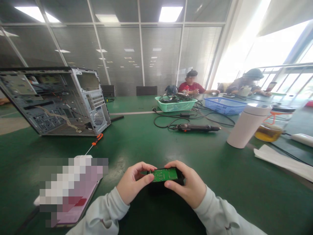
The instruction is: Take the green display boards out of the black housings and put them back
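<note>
Between my two hands is a small green circuit board [164, 175] set in a black casing [180, 180], held just above the green table. My left hand [135, 179] pinches its left end, thumb on the front edge and fingers behind. On the opposite end, my right hand [187, 182] grips the casing the same way, with the thumb at the near edge. The board's face is turned up toward me, with small solder points on it. The underside of the casing is hidden.
An open computer case [61, 101] stands at the left, a pink phone-like item [73, 209] in front of it. An electric screwdriver [198, 128] lies ahead near a green basket [177, 105] of cables and a blue basket [226, 106]. A white tumbler [246, 127] stands right. Two people sit beyond.
</note>
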A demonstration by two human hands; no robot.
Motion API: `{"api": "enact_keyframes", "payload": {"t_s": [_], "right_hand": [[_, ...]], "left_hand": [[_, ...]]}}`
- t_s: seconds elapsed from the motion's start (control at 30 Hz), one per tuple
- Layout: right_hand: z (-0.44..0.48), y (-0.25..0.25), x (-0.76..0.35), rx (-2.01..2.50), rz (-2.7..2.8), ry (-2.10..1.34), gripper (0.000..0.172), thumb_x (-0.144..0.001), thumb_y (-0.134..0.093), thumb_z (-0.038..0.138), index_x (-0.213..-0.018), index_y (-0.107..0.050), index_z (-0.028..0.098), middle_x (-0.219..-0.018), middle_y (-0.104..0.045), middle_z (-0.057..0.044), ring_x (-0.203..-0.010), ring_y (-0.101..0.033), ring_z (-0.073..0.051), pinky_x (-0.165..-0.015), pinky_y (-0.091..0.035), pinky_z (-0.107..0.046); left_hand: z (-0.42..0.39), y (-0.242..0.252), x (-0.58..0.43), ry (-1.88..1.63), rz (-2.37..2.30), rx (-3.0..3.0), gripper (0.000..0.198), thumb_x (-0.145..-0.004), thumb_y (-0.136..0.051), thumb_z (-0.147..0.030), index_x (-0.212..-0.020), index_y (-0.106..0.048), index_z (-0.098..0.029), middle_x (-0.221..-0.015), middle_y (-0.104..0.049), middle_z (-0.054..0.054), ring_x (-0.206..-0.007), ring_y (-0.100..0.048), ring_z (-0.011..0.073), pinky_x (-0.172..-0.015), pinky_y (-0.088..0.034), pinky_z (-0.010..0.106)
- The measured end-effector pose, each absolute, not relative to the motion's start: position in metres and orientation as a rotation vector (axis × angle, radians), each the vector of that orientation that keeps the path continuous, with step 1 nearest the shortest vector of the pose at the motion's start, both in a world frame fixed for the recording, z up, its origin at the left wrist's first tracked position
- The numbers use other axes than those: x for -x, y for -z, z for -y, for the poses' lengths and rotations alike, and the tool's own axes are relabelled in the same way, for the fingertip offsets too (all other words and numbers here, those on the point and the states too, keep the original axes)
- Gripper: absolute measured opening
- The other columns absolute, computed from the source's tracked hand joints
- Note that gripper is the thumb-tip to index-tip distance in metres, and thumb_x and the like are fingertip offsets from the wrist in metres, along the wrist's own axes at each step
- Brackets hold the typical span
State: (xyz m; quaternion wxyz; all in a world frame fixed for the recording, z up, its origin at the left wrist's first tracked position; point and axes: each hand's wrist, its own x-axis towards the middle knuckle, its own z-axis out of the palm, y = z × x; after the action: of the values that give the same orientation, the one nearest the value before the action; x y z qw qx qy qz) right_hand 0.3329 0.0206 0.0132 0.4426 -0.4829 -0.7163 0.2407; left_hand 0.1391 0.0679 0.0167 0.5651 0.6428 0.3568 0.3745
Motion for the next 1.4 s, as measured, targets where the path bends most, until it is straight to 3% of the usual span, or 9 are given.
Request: {"api": "enact_keyframes", "payload": {"t_s": [0.13, 0.33, 0.47, 0.6, 0.8, 0.9, 1.0, 1.2, 1.4], "right_hand": [[-0.021, -0.015, -0.331, 1.237, 1.752, -0.690, 0.029, -0.074, -0.059, 0.039, -0.092, -0.055, 0.017, -0.078, -0.057, -0.002, -0.068, -0.052, -0.016, -0.061, -0.041, -0.027], [-0.025, -0.009, -0.330, 1.158, 1.574, -0.968, 0.042, -0.073, -0.060, 0.040, -0.103, -0.049, 0.013, -0.084, -0.059, -0.005, -0.078, -0.056, -0.020, -0.071, -0.044, -0.031], [-0.030, -0.003, -0.334, 1.185, 1.458, -1.147, 0.051, -0.072, -0.060, 0.051, -0.104, -0.047, 0.013, -0.065, -0.052, 0.001, -0.053, -0.053, -0.014, -0.047, -0.042, -0.022], [-0.032, -0.003, -0.335, 1.075, 1.309, -1.588, 0.063, -0.072, -0.059, 0.062, -0.109, -0.041, 0.014, -0.072, -0.056, -0.002, -0.048, -0.058, -0.015, -0.035, -0.040, -0.016], [-0.025, -0.016, -0.331, 0.812, 0.891, -1.980, 0.067, -0.056, -0.077, 0.051, -0.103, -0.045, 0.015, -0.081, -0.060, -0.006, -0.073, -0.063, -0.021, -0.054, -0.052, -0.021], [-0.023, -0.025, -0.331, 0.838, 0.723, -2.099, 0.048, -0.075, -0.058, 0.052, -0.098, -0.053, 0.011, -0.081, -0.061, -0.008, -0.071, -0.063, -0.019, -0.058, -0.051, -0.022], [-0.023, -0.029, -0.334, 0.896, 0.507, -2.186, 0.056, -0.089, -0.023, 0.053, -0.097, -0.056, 0.009, -0.071, -0.061, -0.008, -0.067, -0.063, -0.019, -0.058, -0.050, -0.024], [-0.026, -0.024, -0.335, 0.758, 0.493, -2.305, 0.070, -0.092, -0.003, 0.046, -0.096, -0.060, 0.006, -0.060, -0.059, -0.007, -0.061, -0.063, -0.019, -0.053, -0.049, -0.023], [-0.027, -0.022, -0.330, 0.740, 0.557, -2.288, 0.081, -0.089, 0.006, 0.059, -0.088, -0.059, 0.011, -0.068, -0.060, -0.006, -0.061, -0.063, -0.017, -0.053, -0.049, -0.021]], "left_hand": [[-0.063, -0.026, -0.142, -0.861, -0.878, -1.422, 0.027, -0.065, -0.067, -0.039, -0.075, -0.062, -0.015, -0.077, -0.067, 0.006, -0.075, -0.060, 0.0180, -0.072, -0.046, 0.029], [-0.069, -0.025, -0.140, -0.986, -1.015, -1.074, 0.023, -0.066, -0.067, -0.035, -0.071, -0.059, -0.015, -0.076, -0.068, 0.003, -0.063, -0.060, 0.0137, -0.056, -0.046, 0.022], [-0.077, -0.020, -0.140, -1.053, -1.035, -0.778, 0.013, -0.076, -0.057, -0.022, -0.085, -0.059, -0.014, -0.073, -0.067, 0.004, -0.056, -0.062, 0.0133, -0.050, -0.048, 0.022], [-0.079, -0.022, -0.139, -1.096, -1.013, -0.654, 0.013, -0.080, -0.047, -0.015, -0.084, -0.060, -0.013, -0.066, -0.066, 0.003, -0.051, -0.061, 0.0129, -0.042, -0.048, 0.021], [-0.080, -0.024, -0.136, -1.140, -1.064, -0.470, 0.021, -0.081, -0.042, -0.014, -0.066, -0.057, -0.011, -0.051, -0.060, 0.002, -0.042, -0.056, 0.0119, -0.040, -0.048, 0.023], [-0.081, -0.026, -0.134, -1.122, -1.044, -0.463, 0.022, -0.083, -0.040, -0.018, -0.068, -0.056, -0.011, -0.049, -0.057, 0.002, -0.039, -0.055, 0.0116, -0.036, -0.045, 0.021], [-0.082, -0.030, -0.133, -1.107, -1.010, -0.465, 0.023, -0.085, -0.039, -0.022, -0.074, -0.056, -0.010, -0.051, -0.057, 0.002, -0.039, -0.054, 0.0112, -0.034, -0.045, 0.019], [-0.084, -0.034, -0.130, -1.091, -0.938, -0.429, 0.030, -0.087, -0.036, -0.031, -0.091, -0.056, -0.010, -0.056, -0.057, 0.002, -0.040, -0.054, 0.0100, -0.035, -0.046, 0.019], [-0.087, -0.032, -0.130, -1.109, -0.929, -0.378, 0.036, -0.085, -0.040, -0.041, -0.089, -0.058, -0.010, -0.057, -0.058, 0.002, -0.040, -0.055, 0.0096, -0.035, -0.047, 0.019]]}}
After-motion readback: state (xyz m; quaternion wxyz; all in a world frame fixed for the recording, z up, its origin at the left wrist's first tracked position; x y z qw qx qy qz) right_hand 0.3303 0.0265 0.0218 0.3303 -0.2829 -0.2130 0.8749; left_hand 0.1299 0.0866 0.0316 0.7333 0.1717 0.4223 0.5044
